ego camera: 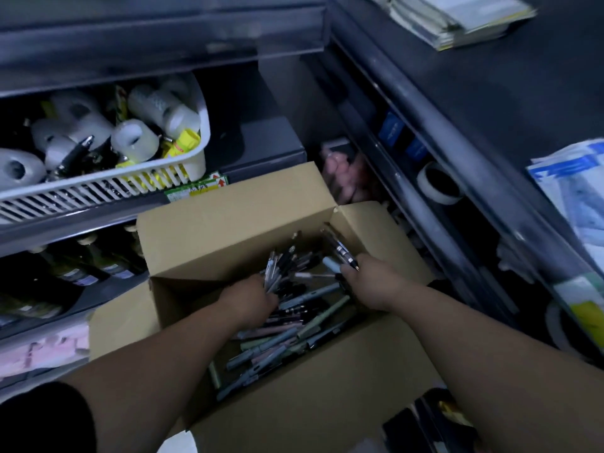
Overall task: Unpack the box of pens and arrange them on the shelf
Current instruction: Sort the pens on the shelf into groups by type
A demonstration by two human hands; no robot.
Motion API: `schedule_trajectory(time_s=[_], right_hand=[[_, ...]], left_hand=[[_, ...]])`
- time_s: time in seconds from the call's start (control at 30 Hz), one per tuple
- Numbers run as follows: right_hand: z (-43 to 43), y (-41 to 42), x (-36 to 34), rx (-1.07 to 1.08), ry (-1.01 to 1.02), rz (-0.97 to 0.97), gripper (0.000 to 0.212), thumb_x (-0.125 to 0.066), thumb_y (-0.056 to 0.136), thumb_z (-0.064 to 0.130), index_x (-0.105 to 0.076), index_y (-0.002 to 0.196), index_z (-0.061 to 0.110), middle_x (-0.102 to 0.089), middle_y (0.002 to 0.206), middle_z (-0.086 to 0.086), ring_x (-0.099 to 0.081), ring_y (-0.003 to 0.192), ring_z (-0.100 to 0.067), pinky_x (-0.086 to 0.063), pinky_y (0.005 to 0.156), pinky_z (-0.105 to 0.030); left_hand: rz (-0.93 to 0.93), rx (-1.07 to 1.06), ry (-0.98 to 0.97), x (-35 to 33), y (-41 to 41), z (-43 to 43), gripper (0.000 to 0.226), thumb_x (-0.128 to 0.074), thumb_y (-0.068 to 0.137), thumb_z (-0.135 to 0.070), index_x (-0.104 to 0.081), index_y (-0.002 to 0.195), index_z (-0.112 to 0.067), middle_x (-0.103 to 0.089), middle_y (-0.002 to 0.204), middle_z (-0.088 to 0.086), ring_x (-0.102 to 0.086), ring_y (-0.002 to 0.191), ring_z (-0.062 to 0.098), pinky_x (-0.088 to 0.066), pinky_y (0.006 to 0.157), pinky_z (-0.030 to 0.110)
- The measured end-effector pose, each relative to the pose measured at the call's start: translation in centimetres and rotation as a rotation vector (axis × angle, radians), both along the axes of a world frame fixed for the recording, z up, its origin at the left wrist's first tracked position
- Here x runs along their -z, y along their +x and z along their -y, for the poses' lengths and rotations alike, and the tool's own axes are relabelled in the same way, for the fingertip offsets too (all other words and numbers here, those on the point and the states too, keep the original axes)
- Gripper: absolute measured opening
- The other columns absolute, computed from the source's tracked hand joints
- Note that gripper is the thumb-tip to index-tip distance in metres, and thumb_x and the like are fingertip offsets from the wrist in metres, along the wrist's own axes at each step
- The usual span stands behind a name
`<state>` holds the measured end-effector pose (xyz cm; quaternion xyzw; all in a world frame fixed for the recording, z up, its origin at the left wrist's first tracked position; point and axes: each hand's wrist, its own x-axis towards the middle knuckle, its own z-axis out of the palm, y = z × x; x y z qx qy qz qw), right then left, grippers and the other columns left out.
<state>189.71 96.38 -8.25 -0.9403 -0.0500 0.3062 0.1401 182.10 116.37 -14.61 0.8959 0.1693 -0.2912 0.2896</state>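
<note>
Inside the box (pixel 212 230), the left hand (pixel 253 297) grips a fanned bundle of pens (pixel 277 269) and the right hand (pixel 366 282) seemingly clasps a few dark pens (pixel 340 248), loose pens (pixel 287 338) lying crosswise just beneath both.

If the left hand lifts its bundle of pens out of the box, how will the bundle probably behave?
The bundle of pens is probably stiff but loose. The left hand grips many thin barrels fanned at different angles, so some may slip out. The round barrels would likely roll if laid flat.
</note>
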Motion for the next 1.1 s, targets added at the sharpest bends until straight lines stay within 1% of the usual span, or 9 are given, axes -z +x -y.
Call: schedule_trajectory(time_s=[0.2,0.33,0.43,0.57,0.63,0.7,0.77,0.93,1.1], right_hand=[[2.7,-1.9,-3.6,0.114,0.174,0.149,0.039,-0.039,0.1,0.038,-0.047,0.13,0.013,-0.057,0.125,-0.012,-0.053,0.113,-0.031,-0.038,0.085,-0.031],[7.3,-5.4,-6.0,0.197,0.233,0.179,0.033,-0.038,0.1,0.04,-0.054,0.11,0.013,-0.062,0.113,-0.011,-0.056,0.098,-0.028,-0.037,0.075,-0.03],[12.6,-9.9,-7.5,0.299,0.307,0.222,0.025,-0.039,0.099,0.04,-0.05,0.094,0.018,-0.063,0.1,-0.011,-0.059,0.096,-0.029,-0.039,0.074,-0.029],[21.3,-18.5,-9.1,0.472,0.394,0.272,0.03,-0.039,0.099,0.043,-0.048,0.081,0.019,-0.057,0.077,-0.001,-0.053,0.067,-0.017,-0.038,0.058,-0.028],[26.0,-23.7,-9.4,0.549,0.408,0.276,0.028,-0.041,0.098,0.041,-0.048,0.081,0.02,-0.056,0.071,0.003,-0.05,0.059,-0.01,-0.038,0.051,-0.024],[30.7,-29.3,-9.2,0.62,0.42,0.262,0.023,-0.043,0.098,0.035,-0.046,0.08,0.021,-0.054,0.071,0.004,-0.05,0.057,-0.009,-0.038,0.044,-0.019],[35.3,-35.3,-9.1,0.711,0.433,0.263,0.024,-0.043,0.099,0.037,-0.047,0.081,0.021,-0.056,0.071,0.003,-0.05,0.055,-0.011,-0.037,0.046,-0.021],[45.2,-50.3,-9.6,1.039,0.467,0.31,0.029,-0.04,0.1,0.037,-0.052,0.094,0.011,-0.053,0.07,-0.002,-0.048,0.055,-0.015,-0.036,0.05,-0.022],[52.0,-63.7,-9.6,1.375,0.501,0.363,0.029,-0.041,0.101,0.036,-0.049,0.086,0.013,-0.049,0.063,-0.001,-0.043,0.052,-0.016,-0.035,0.054,-0.025]], left_hand=[[0.082,-0.055,0.027,-3.5,-1.1,1.0,0.025,-0.048,0.095,-0.03,-0.053,0.106,-0.008,-0.061,0.095,0.011,-0.06,0.088,0.029,-0.04,0.065,0.027],[0.203,-0.082,-0.055,-6.7,-2.6,4.6,0.013,-0.048,0.094,-0.025,-0.049,0.085,-0.016,-0.057,0.076,0.004,-0.054,0.066,0.019,-0.036,0.052,0.027],[0.303,-0.067,-0.094,-9.3,-4.3,9.6,0.012,-0.049,0.092,-0.026,-0.05,0.082,-0.019,-0.061,0.075,0.005,-0.058,0.067,0.021,-0.044,0.056,0.027],[0.398,-0.039,-0.233,-12.7,-8.3,18.9,0.015,-0.052,0.089,-0.019,-0.054,0.075,-0.014,-0.06,0.061,0.005,-0.056,0.057,0.023,-0.043,0.057,0.027],[0.413,0.042,-0.267,-13.9,-11.6,23.9,0.017,-0.054,0.089,-0.021,-0.056,0.073,-0.014,-0.059,0.056,0.001,-0.055,0.053,0.019,-0.041,0.052,0.026],[0.397,0.131,-0.33,-14.2,-15.1,29.0,0.016,-0.056,0.091,-0.023,-0.058,0.08,-0.011,-0.062,0.061,0.007,-0.058,0.057,0.025,-0.046,0.056,0.032],[0.359,0.226,-0.356,-14.2,-18.8,34.0,0.016,-0.055,0.092,-0.023,-0.057,0.087,-0.008,-0.063,0.067,0.012,-0.058,0.06,0.027,-0.051,0.062,0.033],[0.343,0.539,-0.442,-15.0,-27.3,46.7,0.011,-0.057,0.093,-0.02,-0.051,0.085,-0.014,-0.055,0.059,0.001,-0.049,0.05,0.012,-0.041,0.049,0.024],[0.265,0.92,-0.415,-15.4,-35.3,57.8,0.005,-0.053,0.094,-0.024,-0.05,0.09,-0.023,-0.058,0.065,-0.002,-0.053,0.051,0.008,-0.042,0.049,0.021]])
